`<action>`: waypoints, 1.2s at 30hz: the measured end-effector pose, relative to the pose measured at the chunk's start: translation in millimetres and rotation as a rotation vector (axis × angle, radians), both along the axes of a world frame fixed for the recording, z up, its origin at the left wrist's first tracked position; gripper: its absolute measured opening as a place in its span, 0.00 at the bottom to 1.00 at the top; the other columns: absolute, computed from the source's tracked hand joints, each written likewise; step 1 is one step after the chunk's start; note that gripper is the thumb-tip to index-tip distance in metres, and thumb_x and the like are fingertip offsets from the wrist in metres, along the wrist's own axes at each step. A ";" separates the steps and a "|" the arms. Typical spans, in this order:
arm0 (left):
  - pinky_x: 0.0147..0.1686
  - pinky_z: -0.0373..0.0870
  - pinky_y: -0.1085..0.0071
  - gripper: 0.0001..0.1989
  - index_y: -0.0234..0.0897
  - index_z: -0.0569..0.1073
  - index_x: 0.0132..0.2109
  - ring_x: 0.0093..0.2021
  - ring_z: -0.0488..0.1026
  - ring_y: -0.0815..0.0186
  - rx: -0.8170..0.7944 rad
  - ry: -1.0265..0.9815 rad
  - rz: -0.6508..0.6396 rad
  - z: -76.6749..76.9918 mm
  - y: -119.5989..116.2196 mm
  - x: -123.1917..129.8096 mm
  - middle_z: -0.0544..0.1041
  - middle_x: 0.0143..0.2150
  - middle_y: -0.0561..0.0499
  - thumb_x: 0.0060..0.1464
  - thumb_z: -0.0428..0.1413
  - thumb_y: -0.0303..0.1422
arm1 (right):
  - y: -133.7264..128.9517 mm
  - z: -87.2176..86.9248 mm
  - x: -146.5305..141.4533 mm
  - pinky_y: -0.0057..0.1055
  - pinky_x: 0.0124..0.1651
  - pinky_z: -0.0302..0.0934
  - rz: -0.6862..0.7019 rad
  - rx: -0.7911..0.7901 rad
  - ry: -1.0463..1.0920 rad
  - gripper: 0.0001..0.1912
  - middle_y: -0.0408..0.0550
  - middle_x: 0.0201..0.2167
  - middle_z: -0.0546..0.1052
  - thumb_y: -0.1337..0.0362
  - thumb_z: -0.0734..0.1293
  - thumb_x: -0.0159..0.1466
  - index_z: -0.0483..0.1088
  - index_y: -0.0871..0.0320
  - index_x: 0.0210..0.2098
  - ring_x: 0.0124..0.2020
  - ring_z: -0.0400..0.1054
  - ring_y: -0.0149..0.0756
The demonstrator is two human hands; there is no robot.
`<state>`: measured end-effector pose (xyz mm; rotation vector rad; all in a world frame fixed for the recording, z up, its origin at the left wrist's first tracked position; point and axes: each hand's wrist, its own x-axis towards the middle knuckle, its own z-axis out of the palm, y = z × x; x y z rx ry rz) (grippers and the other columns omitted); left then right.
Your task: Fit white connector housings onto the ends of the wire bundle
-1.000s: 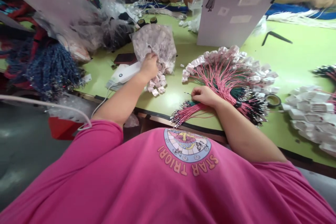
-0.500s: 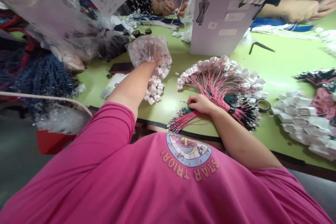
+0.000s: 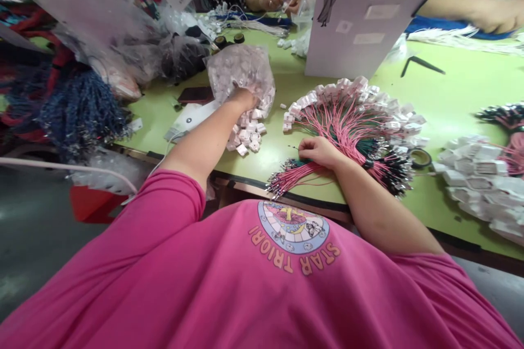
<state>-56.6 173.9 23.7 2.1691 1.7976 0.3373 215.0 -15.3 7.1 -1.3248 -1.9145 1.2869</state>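
Head: left hand (image 3: 245, 99), grip hidden, in bag (image 3: 237, 62) of connectors (image 3: 249, 132); right hand (image 3: 318, 151) pinches wire (image 3: 293, 146).

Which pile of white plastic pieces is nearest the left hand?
The loose pile by the clear bag; the piles with pink wires lie farther right.

Centre: your bag (image 3: 239, 60) is clear plastic film, crinkled and glossy; the housings (image 3: 248, 136) at its mouth look like hard white plastic, smooth-faced. Right of centre: your wires (image 3: 341, 122) have smooth pink plastic insulation; their tips (image 3: 273, 185) show bright metal. Your tabletop (image 3: 280, 144): smooth, softly glossy. Lower frame: your shirt (image 3: 196, 283), matt cloth, creased. Upper right: panel (image 3: 347, 52), smooth, dull-finished, bearing labels (image 3: 382, 12) that look like paper.
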 end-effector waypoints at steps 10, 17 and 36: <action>0.50 0.66 0.65 0.22 0.41 0.74 0.52 0.45 0.73 0.59 0.133 0.056 -0.093 8.7 -56.4 1.9 0.77 0.43 0.45 0.47 0.55 0.31 | -0.7 -6.3 0.3 0.30 0.34 0.65 -0.039 -0.063 0.099 0.03 0.43 0.23 0.76 0.67 0.65 0.51 0.69 0.57 0.28 0.26 0.69 0.32; 0.51 0.65 0.60 0.18 0.40 0.75 0.44 0.48 0.70 0.54 0.202 0.059 -0.272 12.5 -81.0 -3.6 0.76 0.43 0.44 0.42 0.57 0.29 | -5.1 5.5 -3.2 0.30 0.32 0.66 -0.089 -0.120 0.179 0.10 0.42 0.20 0.73 0.64 0.67 0.56 0.74 0.60 0.36 0.23 0.68 0.29; 0.37 0.73 0.67 0.14 0.40 0.69 0.45 0.31 0.76 0.70 -0.741 -1.299 -0.083 -1.4 -170.2 72.3 0.76 0.34 0.52 0.49 0.58 0.32 | -19.5 9.1 -6.9 0.28 0.29 0.58 -0.340 0.176 0.173 0.13 0.42 0.19 0.72 0.58 0.66 0.56 0.76 0.60 0.33 0.22 0.62 0.28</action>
